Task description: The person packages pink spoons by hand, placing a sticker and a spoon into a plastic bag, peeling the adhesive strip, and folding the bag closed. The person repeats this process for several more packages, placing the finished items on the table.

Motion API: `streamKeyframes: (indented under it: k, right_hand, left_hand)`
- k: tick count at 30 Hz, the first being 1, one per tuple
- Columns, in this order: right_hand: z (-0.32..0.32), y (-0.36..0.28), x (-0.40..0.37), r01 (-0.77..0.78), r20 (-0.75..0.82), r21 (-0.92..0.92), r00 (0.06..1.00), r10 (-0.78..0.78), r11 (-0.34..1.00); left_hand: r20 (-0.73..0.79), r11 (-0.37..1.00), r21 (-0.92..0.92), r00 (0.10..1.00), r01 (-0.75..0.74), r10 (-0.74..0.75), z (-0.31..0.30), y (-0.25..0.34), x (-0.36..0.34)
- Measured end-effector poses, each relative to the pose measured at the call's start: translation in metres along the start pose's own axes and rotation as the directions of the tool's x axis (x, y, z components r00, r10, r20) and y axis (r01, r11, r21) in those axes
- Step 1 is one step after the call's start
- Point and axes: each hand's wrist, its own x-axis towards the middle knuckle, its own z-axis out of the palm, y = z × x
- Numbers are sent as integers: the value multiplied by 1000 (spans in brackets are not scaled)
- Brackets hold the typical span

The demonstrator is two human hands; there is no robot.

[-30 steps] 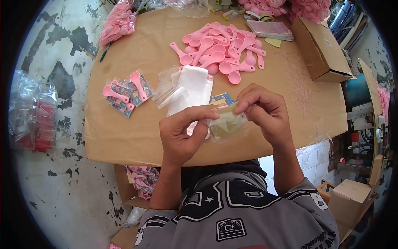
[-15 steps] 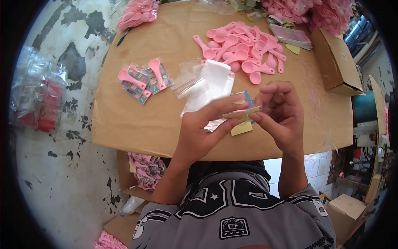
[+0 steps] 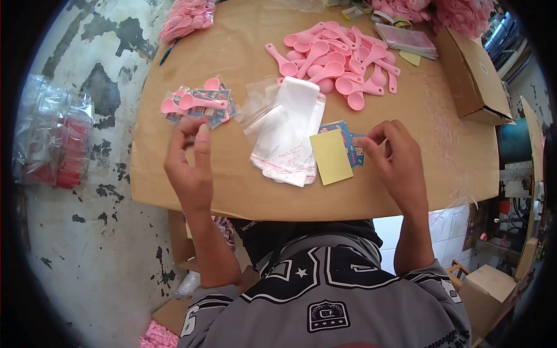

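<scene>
My left hand point(image 3: 190, 165) is just below a small pile of clear packets, thumb and forefinger apart and nothing held between them. Each packet has a pink spoon point(image 3: 202, 103) and a blue printed card in it; the top one lies across the others. On the right, my right hand point(image 3: 400, 162) has thumb and forefinger closed at the edge of a blue printed card point(image 3: 357, 152). This card is beside a stack of similar cards, with a yellow card point(image 3: 332, 158) on top. Clear plastic bags point(image 3: 290, 133) lie fanned out between my hands.
A heap of loose pink spoons point(image 3: 336, 58) is at the table's back. Bagged spoons point(image 3: 187, 22) sit at the far left corner, near a pen point(image 3: 168, 52). An open cardboard box point(image 3: 473, 78) and a stack of clear sleeves point(image 3: 406, 40) occupy the right back.
My left hand has moved left from the middle, and another packet with a spoon now lies on the pile. My right hand has lowered to the cards. The yellow card is uncovered.
</scene>
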Motion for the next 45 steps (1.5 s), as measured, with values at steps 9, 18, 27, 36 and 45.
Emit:
streamKeyframes:
  k: [9,18,27,36,45]
  right_hand:
    - [31,-24,-26,183,176,-189,973,-150,965]
    - [23,-6,-30,278,64,-213,961,-271,937]
    - [-14,5,-14,-32,-212,492,965,156,870]
    - [-7,25,-15,-144,-113,222,979,172,964]
    - [16,-6,-21,-236,184,830,971,150,506]
  left_hand:
    - [249,883,-111,873,456,-419,52,5,-25]
    - [161,834,-297,885,465,-436,40,-1,-26]
    - [35,913,-66,916,402,-400,10,-12,-30]
    - [72,611,-708,897,355,-437,28,12,-28]
    - [332,340,-802,840,491,-430,78,46,-30]
